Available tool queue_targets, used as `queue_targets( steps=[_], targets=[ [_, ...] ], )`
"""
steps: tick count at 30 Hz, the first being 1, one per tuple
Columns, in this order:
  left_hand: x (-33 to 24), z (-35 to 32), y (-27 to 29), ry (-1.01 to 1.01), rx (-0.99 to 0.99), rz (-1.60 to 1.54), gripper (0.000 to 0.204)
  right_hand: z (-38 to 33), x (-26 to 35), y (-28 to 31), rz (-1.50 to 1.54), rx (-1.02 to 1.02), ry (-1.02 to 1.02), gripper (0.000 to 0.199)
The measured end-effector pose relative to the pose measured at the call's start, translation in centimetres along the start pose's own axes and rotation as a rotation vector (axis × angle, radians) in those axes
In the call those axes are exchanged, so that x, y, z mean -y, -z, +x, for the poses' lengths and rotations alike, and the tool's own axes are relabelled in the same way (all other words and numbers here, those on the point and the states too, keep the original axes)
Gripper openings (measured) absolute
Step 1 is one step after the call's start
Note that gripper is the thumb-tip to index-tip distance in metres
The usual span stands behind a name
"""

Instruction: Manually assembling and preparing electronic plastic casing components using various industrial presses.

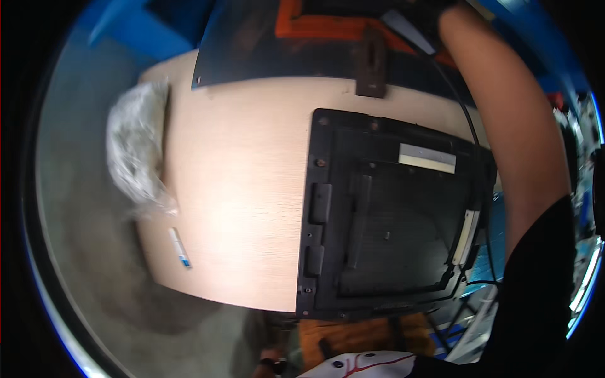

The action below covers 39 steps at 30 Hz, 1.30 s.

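My right forearm reaches up along the right side to the top edge. There my right hand (433, 11) is dark and partly cut off, and its fingers do not show clearly. Beside it is a pale grey flat piece (408, 31); whether the hand holds it I cannot tell. A thin black cable (471, 126) runs from near the hand down past a black rectangular panel (317, 189) with raised ribs and pale strips, lying on the table. My left hand (271, 363), a dark band at its wrist, hangs low by my body, blurred, fingers unclear.
On the light wood table (239, 189) a dark sheet with an orange frame (321, 26) lies at the far side, with a brown metal bracket (372, 66) over its edge. A crumpled clear plastic bag (135, 138) and a white-and-blue marker (179, 247) lie by the left edge.
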State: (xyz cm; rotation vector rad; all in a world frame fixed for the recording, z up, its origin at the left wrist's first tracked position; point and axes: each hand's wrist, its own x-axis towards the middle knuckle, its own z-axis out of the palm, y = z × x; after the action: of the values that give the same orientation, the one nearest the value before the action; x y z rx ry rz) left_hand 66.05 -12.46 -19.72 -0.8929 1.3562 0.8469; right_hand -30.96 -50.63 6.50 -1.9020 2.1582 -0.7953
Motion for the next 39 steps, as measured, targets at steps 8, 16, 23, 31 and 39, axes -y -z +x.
queue_targets(
  steps=[8,16,23,31,39],
  targets=[
    [1.1,7.9,-5.1,-0.167,0.061,-0.006,0.036,1.1,-4.5,-2.5,-0.110,0.015,-0.169,0.060],
    [-0.9,10.2,-7.3,-0.569,-0.165,-0.397,0.041,2.5,-3.4,-2.7,-0.200,0.057,-0.334,0.062],
    [-4.8,14.1,-2.7,-0.453,-0.269,-0.505,0.047,5.4,-11.5,1.5,-0.606,0.241,-0.179,0.071],
    [-2.3,12.0,-2.2,-0.349,-0.197,-0.414,0.039,4.9,-5.7,-0.9,-0.269,0.129,-0.248,0.069],
    [-3.7,12.6,-2.1,-0.291,-0.136,-0.347,0.031,-0.1,-5.8,0.2,-0.157,0.166,-0.297,0.058]
  ],
)
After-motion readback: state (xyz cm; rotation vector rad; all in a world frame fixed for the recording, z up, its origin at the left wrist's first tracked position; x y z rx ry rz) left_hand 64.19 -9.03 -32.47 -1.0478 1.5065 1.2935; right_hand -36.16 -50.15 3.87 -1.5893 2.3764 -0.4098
